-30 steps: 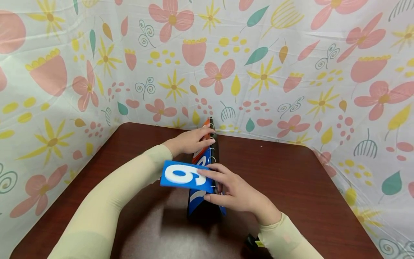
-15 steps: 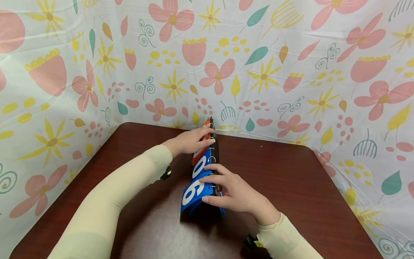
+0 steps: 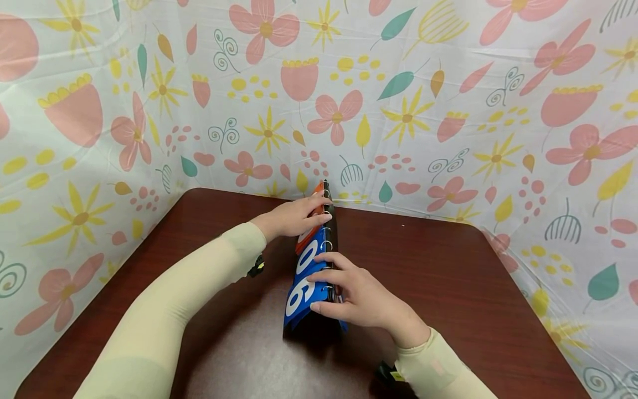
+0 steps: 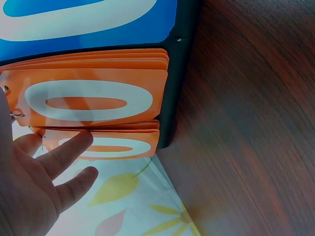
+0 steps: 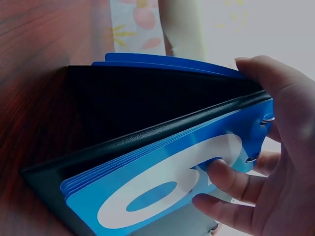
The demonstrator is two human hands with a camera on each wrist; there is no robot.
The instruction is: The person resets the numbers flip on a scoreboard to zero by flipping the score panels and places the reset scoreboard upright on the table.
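A flip scoreboard (image 3: 333, 235) stands like a tent on the table, with number cards on metal rings along its top edge. Its left side shows a blue 6 card (image 3: 299, 299), a blue 0 card (image 3: 306, 256) and orange 0 cards (image 4: 88, 103). My left hand (image 3: 294, 216) holds the far part at the top edge, fingers astride it by the orange cards. My right hand (image 3: 366, 293) straddles the near end with fingers loosely spread. In the right wrist view the thumb is by blue cards on one side, and two fingertips lie over another blue 6 card (image 5: 147, 191).
The dark reddish-brown table (image 3: 423, 266) extends around the scoreboard. A flower-patterned cloth (image 3: 399, 127) hangs behind and at both sides. Black wrist straps with yellow marks (image 3: 256, 267) show under both forearms.
The blue 6 card has swung down from nearly level to lie against the left side of the scoreboard. My right fingers have come away from it slightly. My left hand has stayed still.
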